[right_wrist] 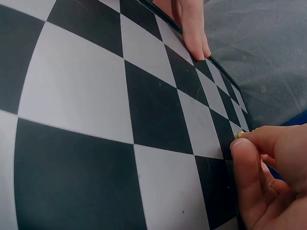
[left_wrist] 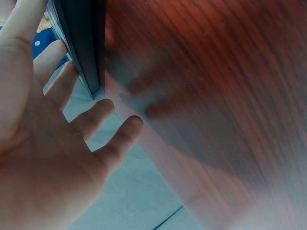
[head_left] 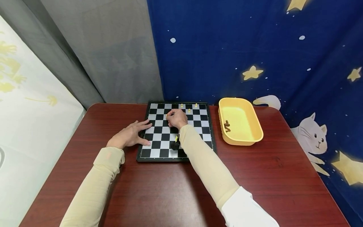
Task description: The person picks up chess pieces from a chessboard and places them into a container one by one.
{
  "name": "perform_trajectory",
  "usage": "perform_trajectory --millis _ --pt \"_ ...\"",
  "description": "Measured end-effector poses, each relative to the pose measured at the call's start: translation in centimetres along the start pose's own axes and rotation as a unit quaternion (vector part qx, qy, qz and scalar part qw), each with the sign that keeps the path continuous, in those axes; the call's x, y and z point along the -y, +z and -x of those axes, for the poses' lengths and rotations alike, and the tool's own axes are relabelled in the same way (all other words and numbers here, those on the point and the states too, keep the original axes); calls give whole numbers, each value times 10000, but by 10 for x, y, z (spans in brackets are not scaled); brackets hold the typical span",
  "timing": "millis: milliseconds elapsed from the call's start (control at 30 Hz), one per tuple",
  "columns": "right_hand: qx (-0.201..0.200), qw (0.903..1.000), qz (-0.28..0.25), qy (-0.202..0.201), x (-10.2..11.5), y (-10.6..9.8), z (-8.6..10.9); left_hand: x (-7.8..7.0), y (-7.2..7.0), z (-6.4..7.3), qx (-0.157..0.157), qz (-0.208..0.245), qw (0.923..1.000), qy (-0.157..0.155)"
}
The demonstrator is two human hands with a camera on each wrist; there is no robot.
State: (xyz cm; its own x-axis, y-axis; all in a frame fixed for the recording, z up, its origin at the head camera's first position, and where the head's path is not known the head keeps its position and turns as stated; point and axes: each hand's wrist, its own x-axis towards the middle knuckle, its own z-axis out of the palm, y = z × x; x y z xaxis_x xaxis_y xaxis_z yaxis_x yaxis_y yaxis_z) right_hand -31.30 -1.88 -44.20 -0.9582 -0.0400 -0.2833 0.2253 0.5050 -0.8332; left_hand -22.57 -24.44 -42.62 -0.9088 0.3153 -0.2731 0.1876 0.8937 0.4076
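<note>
A black-framed checkered board (head_left: 157, 136) lies on the table. Over its upper middle squares, my right hand (head_left: 177, 118) pinches a small yellow game piece (right_wrist: 241, 135) between thumb and fingertips. Its exact contact with the square cannot be told. My left hand (head_left: 129, 133) rests at the board's left edge with fingers spread and nothing held. In the left wrist view, the fingers of the left hand (left_wrist: 57, 129) stretch beside the dark side of the board (left_wrist: 82, 43). Several yellow pieces stand near the far edge, among them one yellow piece (head_left: 189, 110).
To the right of the board stands a yellow plastic basket (head_left: 256, 138), with a small cluster of brown pieces (head_left: 227, 126) at its left side. The reddish-brown table (head_left: 158, 192) reaches back to a grey curtain (head_left: 119, 56) and a blue starry curtain (head_left: 210, 56).
</note>
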Motion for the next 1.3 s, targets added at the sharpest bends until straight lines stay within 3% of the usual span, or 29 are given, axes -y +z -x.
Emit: perform_trajectory --millis 600,1067,1300 --pt "128 9999 74 42 1 0 -4 3 1 -2 -26 -52 9999 107" --pt "129 9950 921 -365 5 0 1 0 0 -2 19 -104 9999 28" --pt "133 9964 791 -263 6 0 -1 1 0 -2 14 -76 10000 -26"
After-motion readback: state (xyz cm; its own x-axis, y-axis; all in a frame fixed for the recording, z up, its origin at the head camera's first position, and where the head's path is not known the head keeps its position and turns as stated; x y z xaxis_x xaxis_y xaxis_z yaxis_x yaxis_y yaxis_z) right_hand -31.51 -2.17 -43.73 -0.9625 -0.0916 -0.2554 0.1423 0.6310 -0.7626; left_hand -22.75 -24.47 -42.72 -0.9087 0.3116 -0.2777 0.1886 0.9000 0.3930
